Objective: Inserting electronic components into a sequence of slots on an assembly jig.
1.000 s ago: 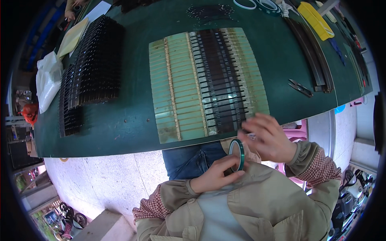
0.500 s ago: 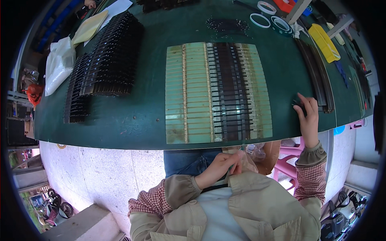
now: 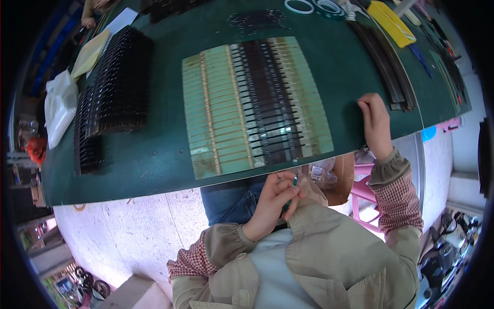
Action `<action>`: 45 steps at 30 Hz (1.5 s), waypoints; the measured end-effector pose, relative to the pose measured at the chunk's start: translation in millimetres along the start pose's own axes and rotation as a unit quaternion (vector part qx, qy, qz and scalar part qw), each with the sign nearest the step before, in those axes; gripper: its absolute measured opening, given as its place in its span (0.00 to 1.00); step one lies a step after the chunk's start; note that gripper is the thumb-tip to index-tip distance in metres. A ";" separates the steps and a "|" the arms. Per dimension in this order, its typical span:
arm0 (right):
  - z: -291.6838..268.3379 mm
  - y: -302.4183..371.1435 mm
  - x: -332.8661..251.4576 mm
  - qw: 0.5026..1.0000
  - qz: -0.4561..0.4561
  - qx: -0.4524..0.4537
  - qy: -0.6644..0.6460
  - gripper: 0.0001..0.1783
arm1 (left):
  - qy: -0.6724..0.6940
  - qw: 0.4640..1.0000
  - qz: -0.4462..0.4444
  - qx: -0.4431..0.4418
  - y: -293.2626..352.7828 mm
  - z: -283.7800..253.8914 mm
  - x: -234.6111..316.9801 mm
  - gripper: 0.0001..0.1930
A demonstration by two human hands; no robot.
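My left hand [image 3: 272,202] is closed at the table's near edge, in front of my chest. Its fingers grip a slim green object [image 3: 295,181], mostly hidden by them; its kind is unclear. Over the table's right side, my right hand [image 3: 377,122] has its fingers curled together, and whatever they may hold is hidden. Between the hands and the table's middle lies a light green slotted board [image 3: 224,110]. Dark strips [image 3: 265,98] with rows of short black pins lie lengthwise on the board's right half. Neither hand touches the board.
Stacked black pinned strips [image 3: 121,82] stand at the left beside a white plastic bag [image 3: 60,105]. Long dark bars [image 3: 383,64] and a yellow tray [image 3: 392,23] lie at the right. Tape rolls [image 3: 329,7] and small dark pieces [image 3: 257,19] lie farther back.
The view has shifted, and the board appears farther left and tilted. My right hand's fingers have curled in from a pinch on a small dark piece. The green object in my left hand shows more.
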State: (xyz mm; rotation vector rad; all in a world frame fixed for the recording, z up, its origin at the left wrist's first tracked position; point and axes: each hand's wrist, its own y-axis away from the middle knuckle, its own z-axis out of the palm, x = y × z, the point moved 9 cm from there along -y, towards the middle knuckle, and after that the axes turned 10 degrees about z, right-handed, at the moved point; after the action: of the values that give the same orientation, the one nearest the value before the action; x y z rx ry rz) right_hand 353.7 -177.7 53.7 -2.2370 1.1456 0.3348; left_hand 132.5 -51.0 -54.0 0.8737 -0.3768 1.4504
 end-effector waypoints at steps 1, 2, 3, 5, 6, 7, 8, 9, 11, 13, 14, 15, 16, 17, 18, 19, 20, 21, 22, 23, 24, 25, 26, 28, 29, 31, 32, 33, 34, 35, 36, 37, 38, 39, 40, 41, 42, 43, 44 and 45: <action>-2.8 1.9 1.0 1.000 0.006 0.004 0.006 0.03 | -0.002 1.000 -0.006 0.009 2.5 -1.3 0.4 0.10; -2.3 1.3 6.2 0.998 0.048 0.002 -0.041 0.03 | -0.005 1.000 -0.007 0.023 6.1 -5.1 1.9 0.09; -1.0 1.3 11.6 0.992 0.090 0.000 -0.090 0.03 | -0.008 0.999 -0.008 0.038 8.1 -8.3 2.5 0.09; -1.4 2.9 21.5 0.982 0.130 -0.002 -0.139 0.04 | -0.008 1.000 -0.010 0.029 5.7 -8.1 0.6 0.09; -8.7 5.2 36.2 0.971 0.162 0.020 -0.173 0.04 | -0.008 1.000 -0.013 0.021 3.5 -7.8 -0.7 0.09; -14.6 6.3 47.2 0.958 0.191 0.040 -0.208 0.04 | -0.007 1.000 -0.014 0.017 2.8 -7.2 -1.5 0.09; -16.6 7.3 54.8 0.943 0.221 0.060 -0.242 0.05 | -0.007 1.000 -0.012 0.021 2.6 -7.3 -1.2 0.09; -14.0 7.3 55.0 0.943 0.219 0.056 -0.245 0.05 | 0.002 1.000 -0.016 0.022 2.5 -6.1 -2.4 0.09; -7.8 3.7 25.3 0.996 0.076 0.014 -0.049 0.06 | 0.021 0.999 -0.024 0.023 2.4 -3.7 -4.2 0.09; -0.4 4.2 12.7 0.999 0.006 -0.007 0.051 0.07 | 0.029 0.999 -0.030 0.018 3.7 0.2 -4.3 0.09; 1.5 -4.4 14.2 0.997 0.006 0.003 0.082 0.07 | 0.036 0.999 -0.033 0.009 3.5 3.4 -2.8 0.09; 3.4 -12.7 15.9 0.994 0.006 0.013 0.112 0.08 | 0.043 0.998 -0.037 0.001 3.8 6.4 -2.0 0.10; 3.8 -16.3 16.6 0.990 0.006 0.023 0.142 0.09 | 0.043 0.998 -0.037 0.002 4.2 7.4 -1.7 0.10; 3.2 -17.0 17.3 0.990 0.005 0.023 0.142 0.09 | 0.053 0.998 -0.041 0.006 4.5 7.4 -1.9 0.10; -4.4 -17.2 26.8 0.997 0.042 0.035 0.063 0.09 | 0.064 0.997 -0.046 0.010 4.8 7.4 -2.3 0.10; -9.3 -16.6 35.9 0.996 0.077 0.044 -0.019 0.09 | 0.075 0.996 -0.049 0.017 5.9 6.8 -2.8 0.10; -12.4 -15.2 43.2 0.987 0.112 0.053 -0.101 0.10 | 0.077 0.996 -0.047 0.021 6.3 6.5 -2.4 0.10; -19.0 -9.4 40.0 0.988 0.110 0.050 -0.101 0.10 | 0.078 0.996 -0.049 0.018 6.3 7.2 -2.5 0.10; -20.8 -2.0 25.4 0.991 0.084 -0.003 -0.103 0.11 | 0.080 0.995 -0.048 0.020 6.4 5.9 -2.9 0.10; -18.3 5.8 13.7 0.991 0.058 -0.055 -0.103 0.12 | 0.083 0.995 -0.048 0.022 6.4 4.4 -3.3 0.10; -21.6 13.7 12.0 0.991 0.056 -0.059 -0.104 0.12 | 0.085 0.995 -0.047 0.026 5.9 3.7 -4.7 0.10; -21.6 22.5 4.8 0.994 0.022 -0.079 -0.069 0.11 | 0.088 0.995 -0.049 0.026 4.8 2.9 -6.9 0.10; -19.9 29.9 -1.5 0.994 -0.012 -0.099 -0.034 0.11 | 0.090 0.994 -0.051 0.027 3.9 1.8 -9.0 0.10; -18.2 36.2 -5.6 0.992 -0.042 -0.117 0.004 0.10 | 0.091 0.994 -0.058 0.022 2.9 3.4 -8.7 0.10; -18.1 35.3 0.5 0.994 -0.015 -0.107 -0.006 0.10 | 0.092 0.994 -0.060 0.024 3.9 4.1 -7.1 0.10; -16.8 35.8 12.7 0.995 0.040 -0.087 -0.027 0.11 | 0.094 0.993 -0.063 0.028 5.9 6.4 -2.8 0.10; -13.5 39.1 10.7 0.995 0.040 -0.087 -0.027 0.11 | 0.094 0.993 -0.063 0.028 5.5 7.4 -1.4 0.10; -12.2 43.9 11.1 0.990 0.082 -0.074 -0.093 0.12 | 0.097 0.993 -0.066 0.026 5.0 8.9 -0.4 0.09; -9.1 49.5 9.6 0.978 0.122 -0.061 -0.159 0.12 | 0.100 0.992 -0.067 0.026 5.6 10.1 0.3 0.09; -5.9 52.8 8.8 0.960 0.161 -0.047 -0.225 0.13 | 0.102 0.992 -0.068 0.026 6.1 11.1 0.5 0.08; -5.5 50.1 -1.0 0.960 0.161 -0.048 -0.226 0.13 | 0.102 0.992 -0.067 0.027 6.6 11.5 0.7 0.08; 0.6 45.8 -43.5 0.982 -0.001 -0.120 -0.144 0.15 | 0.102 0.992 -0.066 0.028 6.6 11.1 1.2 0.08; 11.3 54.2 -80.0 0.967 -0.163 -0.186 -0.056 0.17 | 0.102 0.992 -0.065 0.028 6.5 10.8 1.7 0.08; 13.1 52.3 -87.7 0.967 -0.162 -0.187 -0.057 0.17 | 0.101 0.992 -0.066 0.027 6.6 10.7 1.5 0.07; 16.5 56.0 -102.1 0.958 -0.214 -0.190 -0.028 0.18 | 0.101 0.992 -0.066 0.028 6.6 10.2 1.0 0.07; 20.3 60.8 -114.4 0.945 -0.264 -0.192 0.000 0.19 | 0.105 0.992 -0.069 0.029 6.7 9.8 0.0 0.07; 23.5 66.3 -123.5 0.929 -0.315 -0.194 0.029 0.20 | 0.110 0.991 -0.071 0.029 6.6 10.0 -0.8 0.07; 25.2 64.8 -124.9 0.929 -0.315 -0.194 0.029 0.20 | 0.114 0.990 -0.073 0.029 6.7 10.1 -1.5 0.06; 28.8 66.8 -128.1 0.918 -0.341 -0.196 0.044 0.21 | 0.114 0.990 -0.073 0.029 6.6 10.1 -1.8 0.06; 32.2 69.4 -130.9 0.907 -0.366 -0.198 0.060 0.22 | 0.113 0.990 -0.073 0.029 6.5 10.1 -2.5 0.06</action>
State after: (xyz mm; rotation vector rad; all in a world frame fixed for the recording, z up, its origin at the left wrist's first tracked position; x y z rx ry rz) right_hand 221.5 -104.0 62.4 -2.8815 0.2210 0.1176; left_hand 128.7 -60.6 -47.2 0.7573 -0.0990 1.4114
